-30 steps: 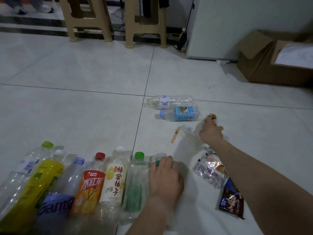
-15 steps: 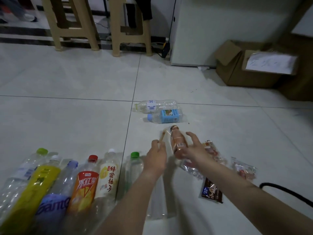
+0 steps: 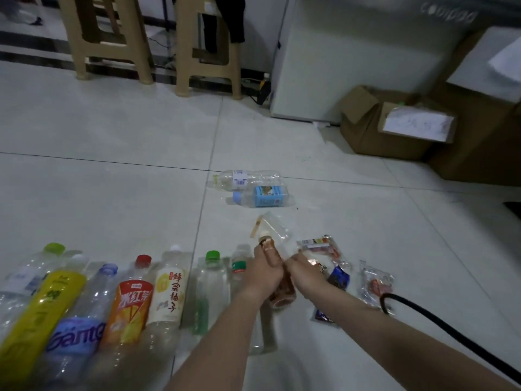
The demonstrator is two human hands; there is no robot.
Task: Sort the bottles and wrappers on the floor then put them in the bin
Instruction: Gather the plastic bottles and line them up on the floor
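Bottle (image 3: 282, 293) gripped by left hand (image 3: 265, 273), right hand (image 3: 304, 275), wrappers (image 3: 373, 283) just beside.

Beige stools (image 3: 74, 46), cardboard box (image 3: 366, 136) (flaps open), black cable (image 3: 451, 332)

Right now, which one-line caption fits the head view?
The left hand grips a brown bottle, the right hand against it, between a row of bottles and wrappers on the floor.

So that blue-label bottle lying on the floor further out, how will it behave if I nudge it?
The blue-label bottle looks empty, so probably light. Lying sideways on smooth floor, it would likely roll when nudged, maybe into the clear bottle beside it. Its thin plastic may dent under a squeeze.
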